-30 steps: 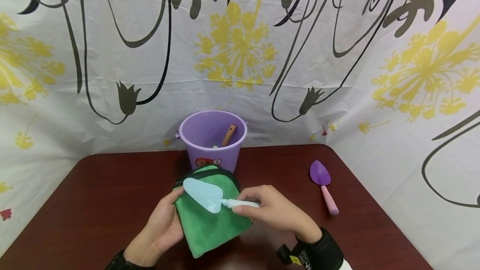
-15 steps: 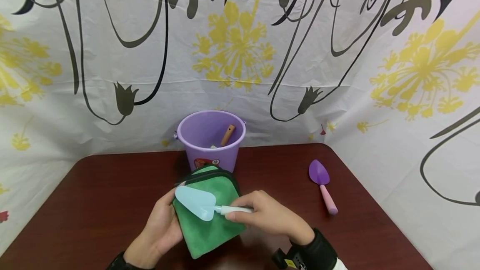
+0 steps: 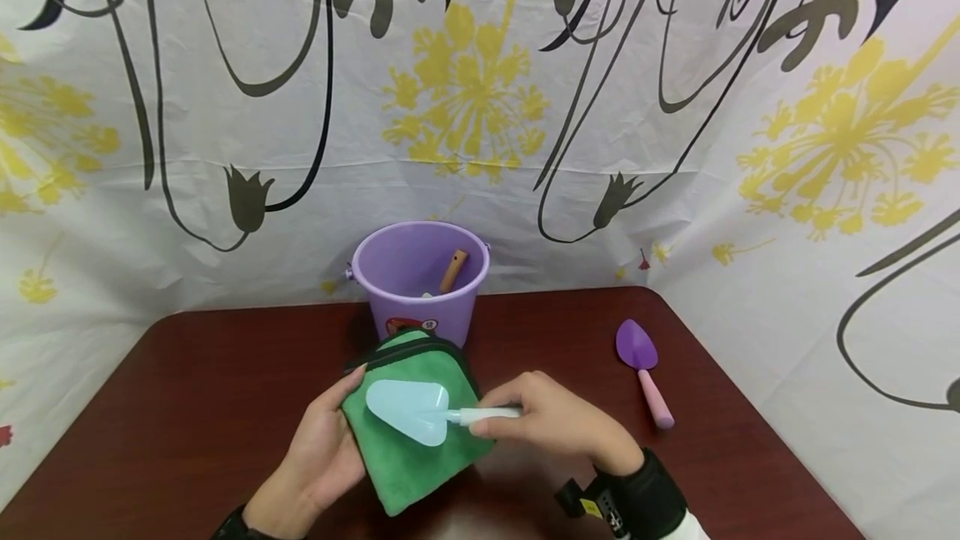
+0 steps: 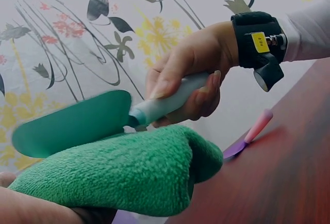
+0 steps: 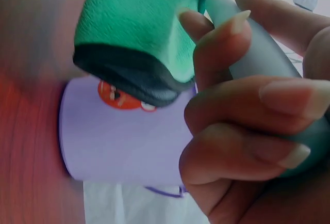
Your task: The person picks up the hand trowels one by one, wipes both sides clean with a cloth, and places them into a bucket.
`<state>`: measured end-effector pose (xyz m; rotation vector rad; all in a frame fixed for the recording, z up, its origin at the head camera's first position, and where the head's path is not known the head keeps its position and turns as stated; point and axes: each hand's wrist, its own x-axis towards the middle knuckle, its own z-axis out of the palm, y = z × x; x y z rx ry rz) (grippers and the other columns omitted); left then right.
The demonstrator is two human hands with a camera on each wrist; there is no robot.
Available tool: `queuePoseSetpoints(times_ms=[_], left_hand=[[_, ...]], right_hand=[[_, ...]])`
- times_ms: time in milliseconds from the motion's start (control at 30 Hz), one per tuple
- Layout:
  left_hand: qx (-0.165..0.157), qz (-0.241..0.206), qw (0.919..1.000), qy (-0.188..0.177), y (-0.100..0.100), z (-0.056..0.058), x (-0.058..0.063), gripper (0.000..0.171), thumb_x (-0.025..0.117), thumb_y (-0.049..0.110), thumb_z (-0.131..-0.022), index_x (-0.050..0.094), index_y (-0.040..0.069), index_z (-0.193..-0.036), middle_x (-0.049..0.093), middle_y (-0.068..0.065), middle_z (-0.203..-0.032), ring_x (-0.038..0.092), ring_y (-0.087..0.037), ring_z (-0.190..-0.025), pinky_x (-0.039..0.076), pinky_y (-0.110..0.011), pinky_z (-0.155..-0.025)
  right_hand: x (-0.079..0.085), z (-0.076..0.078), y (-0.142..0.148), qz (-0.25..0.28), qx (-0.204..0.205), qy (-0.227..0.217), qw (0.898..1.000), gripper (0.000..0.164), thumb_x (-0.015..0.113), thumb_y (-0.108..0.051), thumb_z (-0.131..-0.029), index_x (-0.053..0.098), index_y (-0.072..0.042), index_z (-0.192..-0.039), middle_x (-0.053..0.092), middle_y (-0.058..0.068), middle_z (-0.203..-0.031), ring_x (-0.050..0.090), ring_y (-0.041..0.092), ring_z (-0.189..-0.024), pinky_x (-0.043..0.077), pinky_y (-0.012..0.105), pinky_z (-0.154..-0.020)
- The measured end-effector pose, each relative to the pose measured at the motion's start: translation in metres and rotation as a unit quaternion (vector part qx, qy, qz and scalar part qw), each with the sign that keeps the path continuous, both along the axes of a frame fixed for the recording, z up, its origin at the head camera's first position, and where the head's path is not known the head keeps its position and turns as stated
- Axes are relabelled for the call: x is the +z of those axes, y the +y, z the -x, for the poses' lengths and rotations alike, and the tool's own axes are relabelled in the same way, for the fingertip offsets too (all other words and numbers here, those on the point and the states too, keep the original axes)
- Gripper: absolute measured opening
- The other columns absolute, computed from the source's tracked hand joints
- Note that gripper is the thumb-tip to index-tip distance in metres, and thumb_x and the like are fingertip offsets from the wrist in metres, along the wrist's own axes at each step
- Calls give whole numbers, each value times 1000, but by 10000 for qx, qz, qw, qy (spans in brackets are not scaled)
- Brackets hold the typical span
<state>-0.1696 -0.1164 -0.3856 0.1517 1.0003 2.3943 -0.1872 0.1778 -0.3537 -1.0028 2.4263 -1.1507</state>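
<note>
My left hand [image 3: 322,448] holds a folded green cloth [image 3: 412,473] with dark edging, its thumb over the cloth's left edge. In my right hand [image 3: 555,419] is a light blue toy trowel [image 3: 411,411], gripped by its white handle [image 3: 487,414]. The trowel's blade lies over the upper face of the cloth in the head view. From the left wrist, the blade [image 4: 77,123] appears just above the fuzzy cloth [image 4: 118,177]; whether they touch I cannot tell. The right wrist view has the right fingers [image 5: 242,105] curled round the handle.
Behind the cloth, a purple bucket [image 3: 420,273] stands at the table's back edge with a brown handle [image 3: 453,271] sticking up inside. To the right lies a purple trowel with a pink handle [image 3: 655,400] on the dark red table [image 3: 225,390]. A patterned curtain [image 3: 480,215] hangs behind.
The right hand has slid the light blue trowel left and down across the cloth, then back to the right. The left hand keeps its hold on the cloth.
</note>
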Motion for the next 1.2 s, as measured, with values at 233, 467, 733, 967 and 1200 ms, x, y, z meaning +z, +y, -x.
queuePoseSetpoints(times_ms=[233, 467, 733, 967, 1200], left_hand=[[-227, -285, 9992, 154, -5, 0, 1, 49, 28, 41, -112, 17, 23, -156, 55, 13, -143, 52, -3, -133, 40, -28, -118], [-240, -149, 9995, 159, -7, 1, 6, 54, 28, 42, -112, 11, 21, -159, 55, 12, -143, 51, -5, -134, 41, -30, -117], [-107, 54, 9998, 143, -11, 1, 12, 60, 27, 45, -111, 3, 22, -161, 53, 15, -144, 51, -4, -134, 39, -29, -118], [-21, 76, 9999, 126, -12, 2, 11, 57, 28, 45, -111, 7, 24, -160, 54, 14, -143, 51, -5, -135, 40, -29, -118], [302, 374, 9987, 155, -11, 3, 6, 51, 30, 47, -110, 21, 23, -154, 54, 12, -142, 51, -6, -134, 42, -30, -116]], right_hand=[[6, 3, 15, -244, -110, 248, 9993, 19, 70, -42, -95, 79, -25, -93, 64, -6, -70, 45, -3, -63, 39, 13, -57], [8, 5, 27, -407, -171, 268, 9987, 12, 71, -43, -94, 77, -33, -94, 66, -13, -74, 54, 2, -67, 48, 17, -60], [11, 6, 40, -556, -392, 359, 9970, 14, 72, -45, -93, 78, -32, -93, 65, -11, -72, 53, 2, -65, 49, 18, -60], [11, 6, 41, -475, -392, 348, 9975, 13, 71, -43, -94, 78, -31, -93, 60, -12, -67, 47, -2, -58, 44, 17, -54], [8, 5, 32, -489, -396, 510, 9967, 17, 71, -45, -93, 74, -32, -84, 52, -17, -64, 44, -3, -61, 40, 15, -56]])
